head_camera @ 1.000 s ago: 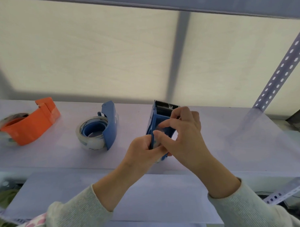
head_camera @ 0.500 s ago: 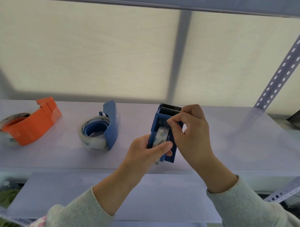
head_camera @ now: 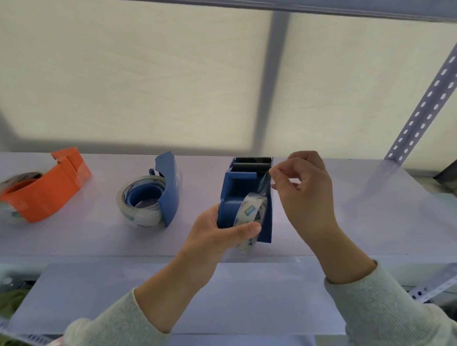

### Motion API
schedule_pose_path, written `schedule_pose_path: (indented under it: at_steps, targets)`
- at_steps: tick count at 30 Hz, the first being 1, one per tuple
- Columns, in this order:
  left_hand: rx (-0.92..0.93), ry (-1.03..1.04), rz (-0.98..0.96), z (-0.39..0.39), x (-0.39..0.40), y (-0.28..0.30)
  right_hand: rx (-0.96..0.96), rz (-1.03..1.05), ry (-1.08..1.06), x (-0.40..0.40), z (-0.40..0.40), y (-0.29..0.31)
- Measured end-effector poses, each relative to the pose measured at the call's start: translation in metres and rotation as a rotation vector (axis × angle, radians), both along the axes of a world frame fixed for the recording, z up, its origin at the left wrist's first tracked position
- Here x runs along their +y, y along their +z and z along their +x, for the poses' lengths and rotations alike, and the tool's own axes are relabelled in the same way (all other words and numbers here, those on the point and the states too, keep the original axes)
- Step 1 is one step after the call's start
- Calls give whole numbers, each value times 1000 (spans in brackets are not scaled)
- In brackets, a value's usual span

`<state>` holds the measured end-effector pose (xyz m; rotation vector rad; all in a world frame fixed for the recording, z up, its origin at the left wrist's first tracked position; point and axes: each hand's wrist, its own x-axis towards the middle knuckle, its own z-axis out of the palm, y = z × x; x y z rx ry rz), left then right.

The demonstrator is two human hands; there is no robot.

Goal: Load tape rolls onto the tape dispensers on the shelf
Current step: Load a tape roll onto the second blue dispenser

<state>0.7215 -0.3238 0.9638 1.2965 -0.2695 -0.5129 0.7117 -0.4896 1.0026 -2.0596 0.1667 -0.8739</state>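
While the blue dispenser (head_camera: 245, 198) is gripped at its lower end by the left hand (head_camera: 219, 238), thumb laid across the tape roll (head_camera: 251, 216) seated in it, a clear tape strip (head_camera: 264, 183) is pinched between thumb and forefinger of the right hand (head_camera: 304, 193), just beside the serrated cutter. Dispenser held over the pale shelf (head_camera: 327, 221). Farther left on the shelf, a second blue dispenser (head_camera: 155, 198) and an orange dispenser (head_camera: 45, 192) are seen, both loaded.
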Motion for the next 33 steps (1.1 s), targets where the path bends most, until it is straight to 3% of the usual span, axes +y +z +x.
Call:
schedule_pose_path:
  at_steps: [11, 23, 33]
  targets:
    - [26, 59, -1, -5, -2, 0, 208, 473, 197, 2, -7, 5]
    - [-24, 96, 83, -8, -5, -2, 244, -45, -10, 1, 2, -5]
    - [-123, 179, 278, -9, -9, -4, 294, -172, -8, 1, 5, -2]
